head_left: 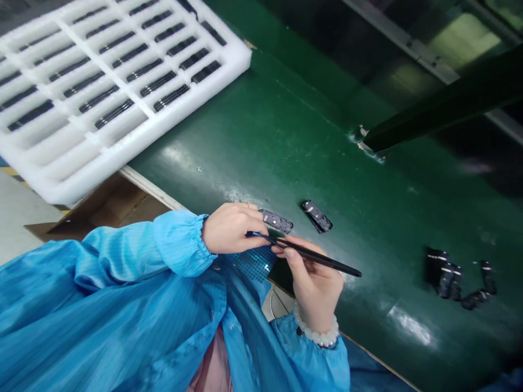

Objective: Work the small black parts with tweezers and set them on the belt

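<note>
Black tweezers [327, 262] are pinched in my right hand [312, 286], their tips pointing left to the fingertips of my left hand [232, 227]. My left hand is closed on the edge of a sheet with rows of small blue dots [255, 265], which hangs over the table's front edge. Whether the tips grip anything is too small to make out. Just beyond my left fingers lies a flat black plastic part [277, 221] with fine moulded details. Farther right, a small stack of similar black parts [317, 216] rests on the green table.
A white foam tray [235, 62] with rows of slots, many filled with black parts, stands at the far left. Beneath its near corner is an open cardboard box [102, 201]. Several black parts [445, 275] lie to the right. A dark post [429, 111] rises from the table [229, 130].
</note>
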{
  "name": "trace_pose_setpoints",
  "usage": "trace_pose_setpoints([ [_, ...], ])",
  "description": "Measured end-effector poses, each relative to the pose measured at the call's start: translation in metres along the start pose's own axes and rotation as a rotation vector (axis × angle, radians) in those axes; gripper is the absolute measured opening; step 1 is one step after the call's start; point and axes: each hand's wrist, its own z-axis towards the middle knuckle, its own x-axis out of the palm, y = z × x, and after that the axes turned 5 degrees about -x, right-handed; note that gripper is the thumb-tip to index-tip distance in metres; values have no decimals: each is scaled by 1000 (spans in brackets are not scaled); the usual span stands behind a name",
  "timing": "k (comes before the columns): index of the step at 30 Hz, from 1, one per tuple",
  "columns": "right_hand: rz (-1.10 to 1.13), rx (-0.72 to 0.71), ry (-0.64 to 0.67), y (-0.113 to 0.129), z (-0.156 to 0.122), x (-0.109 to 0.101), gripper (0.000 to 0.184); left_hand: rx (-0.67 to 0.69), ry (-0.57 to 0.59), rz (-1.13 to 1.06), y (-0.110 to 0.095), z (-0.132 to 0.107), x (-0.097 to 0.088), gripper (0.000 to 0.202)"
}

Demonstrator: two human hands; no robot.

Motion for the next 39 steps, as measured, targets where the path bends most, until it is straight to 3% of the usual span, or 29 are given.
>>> trace_pose_setpoints([
  [14, -15, -21, -13, 1, -1, -2, 11, -37, 24, 51, 0, 0, 0, 20],
  [18, -33, 36, -127, -2, 2, -7, 12, -17, 2, 77, -1, -2, 1, 23],
  [24, -83, 150, -359, -15, 15, -10, 22, 143, -26, 237, -2, -3, 3, 27],
  [39, -132, 190, -326, -15, 25, -7, 27, 132, -8, 267, -1, -4, 4, 23],
])
